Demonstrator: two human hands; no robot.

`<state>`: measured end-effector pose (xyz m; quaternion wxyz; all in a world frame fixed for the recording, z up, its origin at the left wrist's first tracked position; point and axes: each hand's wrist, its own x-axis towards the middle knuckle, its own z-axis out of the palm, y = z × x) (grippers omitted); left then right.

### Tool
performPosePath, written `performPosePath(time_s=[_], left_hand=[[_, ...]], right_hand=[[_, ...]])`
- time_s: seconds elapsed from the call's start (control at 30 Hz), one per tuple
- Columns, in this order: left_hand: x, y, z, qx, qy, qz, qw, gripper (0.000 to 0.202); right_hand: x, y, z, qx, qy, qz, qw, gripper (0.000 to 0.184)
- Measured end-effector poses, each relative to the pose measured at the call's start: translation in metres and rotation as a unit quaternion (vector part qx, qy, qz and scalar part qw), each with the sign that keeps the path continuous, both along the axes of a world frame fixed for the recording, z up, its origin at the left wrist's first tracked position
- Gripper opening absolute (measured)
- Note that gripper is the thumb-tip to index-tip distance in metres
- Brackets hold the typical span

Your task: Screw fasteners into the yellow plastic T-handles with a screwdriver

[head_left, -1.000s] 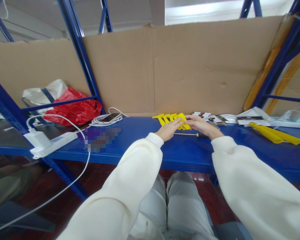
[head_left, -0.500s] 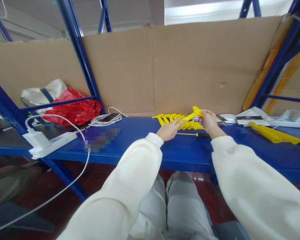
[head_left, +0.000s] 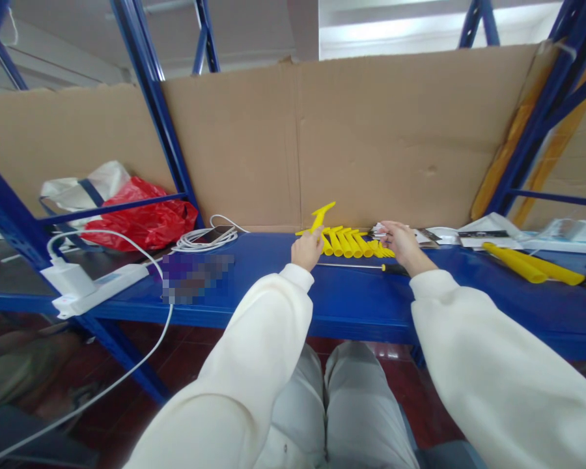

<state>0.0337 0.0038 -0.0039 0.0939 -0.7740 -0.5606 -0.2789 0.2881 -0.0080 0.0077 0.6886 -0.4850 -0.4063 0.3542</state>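
My left hand (head_left: 306,249) is closed around the lower part of a yellow T-shaped plastic handle (head_left: 318,216), whose crosspiece points up and away from me. Beside it, several matching yellow handles (head_left: 344,243) lie in a row on the blue shelf, round ends towards me. My right hand (head_left: 401,245) is at the right end of that row, fingers curved and apart, over smaller yellow pieces (head_left: 381,249) and next to a small pile of whitish and dark items (head_left: 378,230). A screwdriver (head_left: 361,266) with a yellow-and-black grip lies in front of the row.
Two longer yellow tubes (head_left: 522,266) lie on the right, near white packaging (head_left: 488,229). To the left are a coiled white cable (head_left: 202,241), a power strip (head_left: 97,290) and a red plastic bag (head_left: 146,215). Cardboard (head_left: 371,137) stands behind the blue shelf (head_left: 273,286).
Both hands held the yellow handle between them before. My right hand has let go of it and lowered slightly, while my left has carried the handle left and turned it more upright.
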Motion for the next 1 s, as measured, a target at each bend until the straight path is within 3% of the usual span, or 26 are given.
performPosePath(time_s=[0.13, 0.33, 0.63, 1.0], left_hand=[[-0.006, 0.0, 0.004, -0.046, 0.001, 0.07, 0.996, 0.047], [0.0, -0.002, 0.006, -0.109, 0.05, 0.085, 0.989, 0.044], [-0.001, 0.007, -0.002, -0.171, 0.059, 0.047, 0.982, 0.051], [-0.007, 0.032, -0.016, -0.164, 0.009, -0.033, 0.986, 0.055]], right_hand=[[-0.008, -0.004, -0.001, -0.017, -0.034, -0.002, 0.999, 0.016], [-0.015, -0.008, -0.001, -0.031, -0.074, 0.005, 0.997, 0.017], [-0.018, -0.012, 0.002, -0.056, -0.076, -0.005, 0.996, 0.016], [-0.017, -0.008, -0.002, -0.054, -0.107, -0.01, 0.993, 0.013]])
